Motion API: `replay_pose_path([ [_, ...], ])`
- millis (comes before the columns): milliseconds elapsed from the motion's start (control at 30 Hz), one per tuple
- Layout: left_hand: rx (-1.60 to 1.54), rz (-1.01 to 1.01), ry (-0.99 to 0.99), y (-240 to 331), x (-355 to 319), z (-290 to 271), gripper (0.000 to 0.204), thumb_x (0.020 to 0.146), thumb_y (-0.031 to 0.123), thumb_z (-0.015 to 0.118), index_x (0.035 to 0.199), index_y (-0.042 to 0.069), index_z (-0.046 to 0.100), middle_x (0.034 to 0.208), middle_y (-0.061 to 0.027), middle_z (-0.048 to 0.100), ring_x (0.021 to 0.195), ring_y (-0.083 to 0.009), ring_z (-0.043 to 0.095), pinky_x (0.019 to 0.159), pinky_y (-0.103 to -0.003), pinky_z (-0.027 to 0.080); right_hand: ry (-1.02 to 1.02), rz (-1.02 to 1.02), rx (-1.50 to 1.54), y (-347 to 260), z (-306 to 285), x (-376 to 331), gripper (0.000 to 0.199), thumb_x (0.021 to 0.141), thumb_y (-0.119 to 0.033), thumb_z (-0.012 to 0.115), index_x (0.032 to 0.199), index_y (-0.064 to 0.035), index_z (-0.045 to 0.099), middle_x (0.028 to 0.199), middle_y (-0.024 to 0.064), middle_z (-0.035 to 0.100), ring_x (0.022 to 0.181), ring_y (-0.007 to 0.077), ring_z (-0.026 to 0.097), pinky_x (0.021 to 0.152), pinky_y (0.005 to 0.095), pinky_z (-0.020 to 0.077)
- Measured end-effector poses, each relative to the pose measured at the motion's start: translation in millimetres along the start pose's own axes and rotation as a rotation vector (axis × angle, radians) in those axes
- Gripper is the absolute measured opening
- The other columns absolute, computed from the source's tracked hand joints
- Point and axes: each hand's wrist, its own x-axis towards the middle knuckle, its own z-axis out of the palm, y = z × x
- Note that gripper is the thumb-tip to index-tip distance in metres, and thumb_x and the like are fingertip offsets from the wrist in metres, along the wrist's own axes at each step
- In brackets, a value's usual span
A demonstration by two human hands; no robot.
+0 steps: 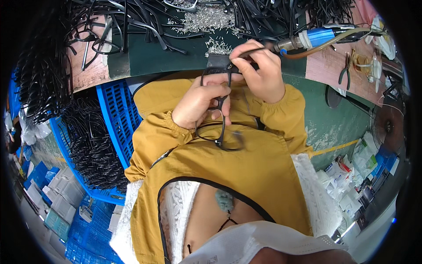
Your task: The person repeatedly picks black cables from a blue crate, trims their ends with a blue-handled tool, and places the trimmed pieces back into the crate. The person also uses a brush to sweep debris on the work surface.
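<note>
A black eyeglass frame [223, 122] hangs roughly upright in front of my chest. My left hand [198, 104] is closed around its middle, thumb and fingers about the bridge. At the frame's upper end, my right hand [266, 75] pinches a slim black piece, apparently a temple arm [247, 52], by the hinge corner. A blurred dark part sticks out from the lower rim. Just beyond my hands, a small dark block [216, 60] sits at the table edge with a little heap of silvery screws [217, 45] behind it.
A powered screwdriver [320, 38] with a blue body lies to the right of my right hand. Pliers [347, 72] rest farther right. More loose screws [206, 20] and black temple arms [147, 22] cover the table's back. Blue baskets [112, 116] with black parts stand at left.
</note>
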Motion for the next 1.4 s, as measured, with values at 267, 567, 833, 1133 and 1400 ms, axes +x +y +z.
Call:
replay_pose_path([
  [267, 0.021, 0.035, 0.023, 14.2, -7.0, 5.1, 0.045, 0.098, 0.014, 0.045, 0.137, -0.003, 0.059, 0.062, -0.0096, 0.062, 0.052, -0.0196, 0.063, 0.046, -0.024, 0.038, 0.045, 0.022, -0.039, -17.3, 5.1, -0.9, 0.009, 0.087, 0.000, 0.070, 0.096, 0.0020, 0.070, 0.096, 0.0135, 0.071, 0.081, 0.0278, 0.069, 0.069, 0.0348, 0.0571],
  [567, 0.227, 0.265, 0.110, 35.8, 5.7, 10.5, 0.055, 0.103, 0.024, 0.047, 0.149, -0.005, 0.046, 0.074, -0.0098, 0.065, 0.061, -0.0187, 0.067, 0.050, -0.024, 0.044, 0.833, -0.056, 0.551, 46.9, -68.7, 8.2, 0.040, 0.107, -0.023, 0.049, 0.135, 0.0063, 0.051, 0.112, 0.0211, 0.066, 0.099, 0.0309, 0.064, 0.091, 0.0416, 0.0525],
  [833, -0.053, 0.307, 0.195, 18.0, -8.5, -5.5, 0.036, 0.103, 0.022, 0.051, 0.128, 0.000, 0.064, 0.077, -0.0060, 0.066, 0.067, -0.0164, 0.069, 0.054, -0.021, 0.049, 0.283, -0.093, 1.396, 55.2, -53.8, 70.8, 0.041, 0.102, -0.046, 0.061, 0.129, -0.0148, 0.058, 0.078, -0.0018, 0.050, 0.055, 0.0110, 0.045, 0.046, 0.0247, 0.0355],
  [1133, -0.020, 0.348, 0.171, 11.4, 0.7, 6.7, 0.046, 0.102, 0.017, 0.053, 0.144, -0.001, 0.053, 0.081, -0.0084, 0.068, 0.067, -0.0152, 0.068, 0.058, -0.023, 0.050, 0.534, 0.014, 1.150, 39.2, -8.2, 98.0, 0.026, 0.106, -0.038, 0.056, 0.101, -0.0132, 0.054, 0.075, 0.0020, 0.050, 0.054, 0.0123, 0.045, 0.044, 0.0249, 0.0348],
  [1400, -0.352, -0.145, 0.248, -14.2, 0.1, 21.3, 0.029, 0.102, 0.032, 0.063, 0.125, 0.016, 0.060, 0.071, -0.0015, 0.063, 0.053, -0.0126, 0.059, 0.047, -0.024, 0.045, 0.407, -0.030, 1.114, -0.7, -11.6, 60.9, 0.055, 0.101, -0.060, 0.053, 0.122, -0.0098, 0.055, 0.080, -0.0026, 0.048, 0.060, 0.0087, 0.043, 0.050, 0.0224, 0.0338],
])
